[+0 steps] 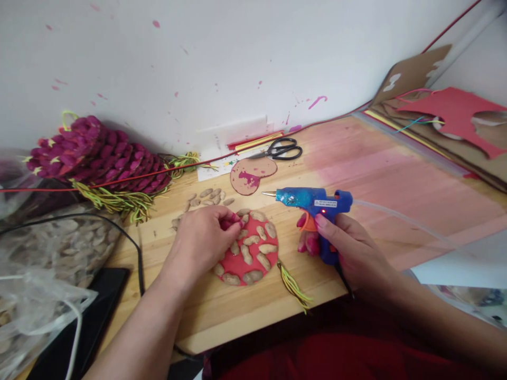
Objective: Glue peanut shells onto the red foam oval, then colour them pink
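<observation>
A round red disc (253,252) lies on the wooden table (356,169), with several peanut shells (262,247) stuck to it. My left hand (204,237) rests on the disc's left edge, fingers pinched together and pressing a shell there. My right hand (348,247) grips a blue hot glue gun (312,203) just right of the disc. Its nozzle points left and a clear glue stick sticks out behind. A yellow-green tassel (293,287) hangs off the disc's lower right.
Loose peanut shells (208,196) lie behind the disc. Black scissors (282,150) and a brown paper cut-out (251,175) lie further back. A purple shell-covered piece (99,155) stands at the left by a plastic bag of shells (51,248). Red paper and cardboard (455,113) lean at the right.
</observation>
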The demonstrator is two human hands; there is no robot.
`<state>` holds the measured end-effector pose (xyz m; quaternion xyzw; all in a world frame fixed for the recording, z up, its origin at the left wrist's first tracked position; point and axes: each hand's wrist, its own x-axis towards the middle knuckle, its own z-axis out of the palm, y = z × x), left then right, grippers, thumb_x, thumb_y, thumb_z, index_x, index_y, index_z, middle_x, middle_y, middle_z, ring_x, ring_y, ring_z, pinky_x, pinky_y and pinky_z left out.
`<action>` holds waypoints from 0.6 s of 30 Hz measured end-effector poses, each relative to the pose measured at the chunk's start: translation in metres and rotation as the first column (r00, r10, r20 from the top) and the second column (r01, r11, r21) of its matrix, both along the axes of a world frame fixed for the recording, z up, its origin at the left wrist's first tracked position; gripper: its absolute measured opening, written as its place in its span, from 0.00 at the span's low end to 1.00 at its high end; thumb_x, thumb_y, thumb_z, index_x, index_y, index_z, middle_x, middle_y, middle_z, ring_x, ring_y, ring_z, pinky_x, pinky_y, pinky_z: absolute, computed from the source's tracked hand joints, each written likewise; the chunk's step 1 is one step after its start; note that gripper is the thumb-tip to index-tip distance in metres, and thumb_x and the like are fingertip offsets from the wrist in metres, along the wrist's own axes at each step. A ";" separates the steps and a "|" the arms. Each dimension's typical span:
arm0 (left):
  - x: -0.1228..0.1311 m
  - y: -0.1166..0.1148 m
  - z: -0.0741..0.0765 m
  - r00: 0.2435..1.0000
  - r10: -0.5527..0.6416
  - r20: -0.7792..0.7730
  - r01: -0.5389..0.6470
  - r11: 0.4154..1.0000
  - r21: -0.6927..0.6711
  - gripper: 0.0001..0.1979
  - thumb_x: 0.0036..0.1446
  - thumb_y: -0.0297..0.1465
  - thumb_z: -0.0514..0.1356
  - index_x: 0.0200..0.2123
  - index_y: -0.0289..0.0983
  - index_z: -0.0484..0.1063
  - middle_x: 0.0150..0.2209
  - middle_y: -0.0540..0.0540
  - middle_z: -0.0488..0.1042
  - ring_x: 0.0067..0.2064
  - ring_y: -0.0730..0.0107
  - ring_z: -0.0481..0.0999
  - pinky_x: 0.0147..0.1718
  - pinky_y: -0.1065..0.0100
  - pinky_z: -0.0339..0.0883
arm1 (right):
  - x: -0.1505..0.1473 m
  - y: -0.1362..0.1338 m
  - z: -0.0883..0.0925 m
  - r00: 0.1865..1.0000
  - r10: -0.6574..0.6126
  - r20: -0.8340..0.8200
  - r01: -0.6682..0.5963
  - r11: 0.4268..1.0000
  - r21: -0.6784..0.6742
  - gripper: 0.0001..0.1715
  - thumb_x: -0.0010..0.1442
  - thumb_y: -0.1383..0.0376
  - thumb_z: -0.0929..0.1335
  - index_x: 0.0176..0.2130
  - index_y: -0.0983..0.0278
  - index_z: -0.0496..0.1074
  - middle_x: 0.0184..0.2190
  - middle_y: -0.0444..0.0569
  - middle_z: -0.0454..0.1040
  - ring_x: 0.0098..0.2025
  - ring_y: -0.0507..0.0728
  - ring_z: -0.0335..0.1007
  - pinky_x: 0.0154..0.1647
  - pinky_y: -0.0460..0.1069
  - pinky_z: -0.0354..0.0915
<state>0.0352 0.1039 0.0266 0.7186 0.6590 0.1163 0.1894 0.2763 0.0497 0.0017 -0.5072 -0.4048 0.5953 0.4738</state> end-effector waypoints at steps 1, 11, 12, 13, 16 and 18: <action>0.000 0.000 0.000 1.000 -0.003 -0.006 0.003 1.000 0.002 0.08 0.53 0.38 0.62 0.28 0.44 0.80 0.22 0.51 0.78 0.25 0.65 0.76 0.28 0.64 0.63 | 0.000 0.000 0.000 1.000 -0.001 0.002 0.001 1.000 -0.001 0.17 0.62 0.49 0.70 0.35 0.59 0.75 0.22 0.43 0.73 0.27 0.54 0.71 0.30 0.48 0.65; -0.010 0.002 0.005 0.999 0.021 -0.029 -0.019 0.998 0.058 0.12 0.55 0.39 0.58 0.31 0.43 0.81 0.26 0.50 0.80 0.26 0.65 0.75 0.28 0.65 0.62 | 0.000 0.000 0.001 1.000 0.004 -0.003 -0.004 1.000 -0.009 0.17 0.61 0.49 0.70 0.35 0.59 0.76 0.22 0.43 0.73 0.27 0.54 0.72 0.30 0.48 0.65; -0.011 0.002 0.005 1.000 0.017 -0.021 -0.015 0.997 0.072 0.12 0.55 0.39 0.58 0.32 0.43 0.81 0.28 0.50 0.81 0.27 0.65 0.75 0.28 0.65 0.63 | 0.000 0.000 0.001 1.000 -0.001 -0.001 0.001 1.000 -0.009 0.17 0.61 0.49 0.70 0.35 0.59 0.76 0.22 0.43 0.73 0.27 0.54 0.72 0.30 0.48 0.65; -0.011 0.003 0.005 1.000 0.012 -0.013 -0.011 0.997 0.077 0.12 0.55 0.38 0.57 0.33 0.43 0.81 0.29 0.50 0.81 0.27 0.65 0.75 0.29 0.65 0.63 | 0.000 0.000 0.001 1.000 -0.006 0.002 0.006 1.000 -0.008 0.17 0.61 0.49 0.70 0.35 0.59 0.76 0.22 0.43 0.73 0.27 0.54 0.71 0.30 0.48 0.65; -0.010 0.002 0.002 1.000 0.001 -0.005 -0.001 0.998 0.067 0.12 0.54 0.38 0.58 0.35 0.43 0.81 0.32 0.49 0.82 0.30 0.65 0.76 0.30 0.66 0.64 | -0.001 0.000 0.001 1.000 -0.012 0.017 0.012 1.000 -0.001 0.17 0.61 0.48 0.70 0.35 0.59 0.76 0.21 0.43 0.73 0.27 0.55 0.71 0.30 0.48 0.65; -0.008 0.002 0.000 1.000 -0.004 -0.020 0.006 0.998 0.062 0.12 0.54 0.38 0.59 0.35 0.43 0.81 0.32 0.49 0.82 0.30 0.65 0.77 0.30 0.66 0.64 | -0.001 0.000 0.002 1.000 -0.004 0.020 0.004 1.000 0.005 0.17 0.61 0.48 0.70 0.35 0.59 0.76 0.21 0.43 0.72 0.27 0.55 0.71 0.29 0.48 0.64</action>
